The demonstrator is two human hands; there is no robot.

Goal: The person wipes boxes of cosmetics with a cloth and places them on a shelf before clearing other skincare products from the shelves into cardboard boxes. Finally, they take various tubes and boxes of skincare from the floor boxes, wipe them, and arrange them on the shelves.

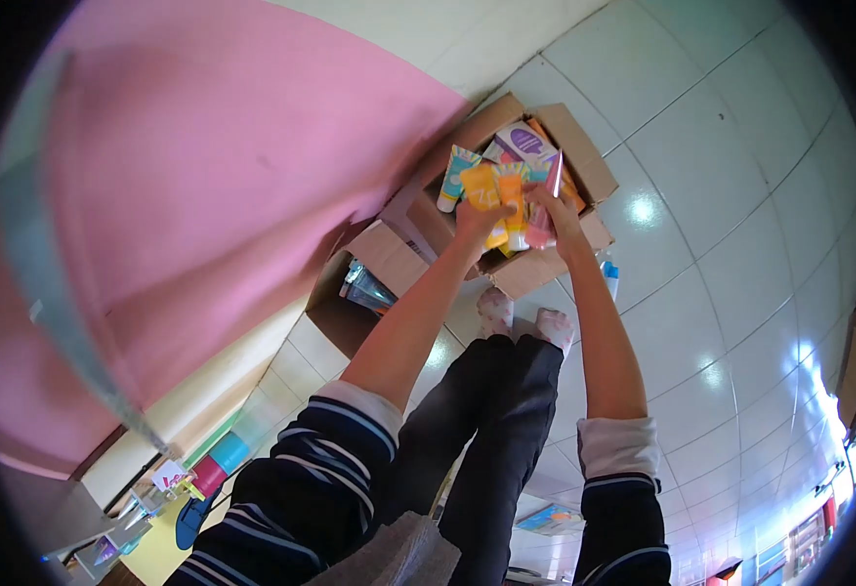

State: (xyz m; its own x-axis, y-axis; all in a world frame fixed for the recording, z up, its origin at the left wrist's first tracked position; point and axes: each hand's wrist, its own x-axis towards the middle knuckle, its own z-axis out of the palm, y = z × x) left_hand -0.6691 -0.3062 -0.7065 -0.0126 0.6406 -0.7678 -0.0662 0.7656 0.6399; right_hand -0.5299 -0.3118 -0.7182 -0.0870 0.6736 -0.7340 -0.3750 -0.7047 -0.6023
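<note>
Over a full cardboard box [599,174], my left hand [480,221] is closed on a yellow tube [480,184]. Right beside it is an orange tube [512,195] with a white cap. My right hand [559,209] has its fingers closed around a pink tube [539,232], held upright near the box's right side. A teal and yellow tube [458,176] leans at the box's left edge. Behind the hands lies a white and purple carton [525,143]. The hands partly hide the contents below them.
A second open cardboard box [338,320] with dark packets [369,289] inside stands to the left, by the pink wall [252,127]. A bottle with a blue cap [609,272] is on the tiled floor [682,244] right of the box. My feet [495,311] are close in front.
</note>
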